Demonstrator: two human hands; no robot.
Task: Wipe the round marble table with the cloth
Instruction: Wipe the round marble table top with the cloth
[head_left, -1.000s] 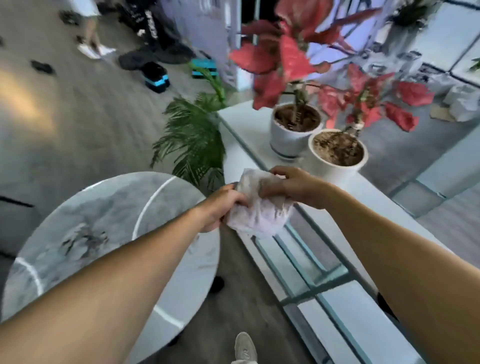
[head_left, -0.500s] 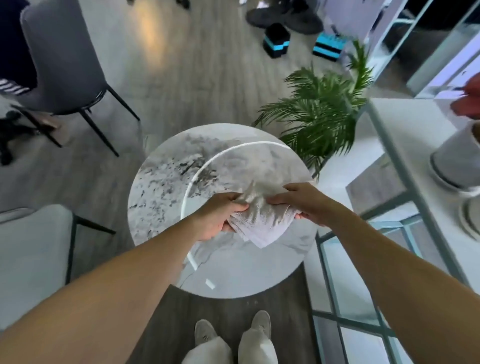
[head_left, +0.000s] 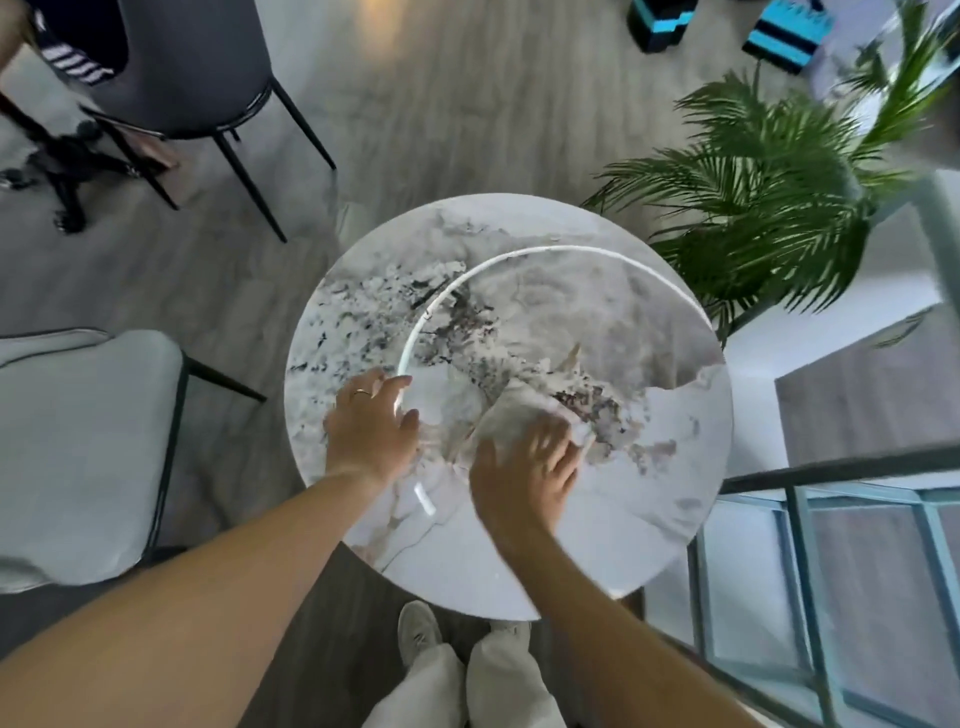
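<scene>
The round marble table (head_left: 649, 519) fills the middle of the view, white with grey and dark veining. A crumpled pale cloth (head_left: 514, 415) lies on its top near the centre. My right hand (head_left: 524, 473) presses flat on the near part of the cloth, fingers spread and blurred. My left hand (head_left: 371, 426) rests flat on the bare marble to the left of the cloth, fingers apart, a ring on one finger, holding nothing.
A pale cushioned chair (head_left: 78, 452) stands left of the table and a dark chair (head_left: 192, 67) at the back left. A green palm plant (head_left: 769, 208) crowds the table's far right edge. A glass shelf unit with a metal frame (head_left: 831, 571) stands close on the right.
Both hands held the cloth in the air before. Now the cloth lies on the table under my right hand, my left hand has let go and lies flat on the marble.
</scene>
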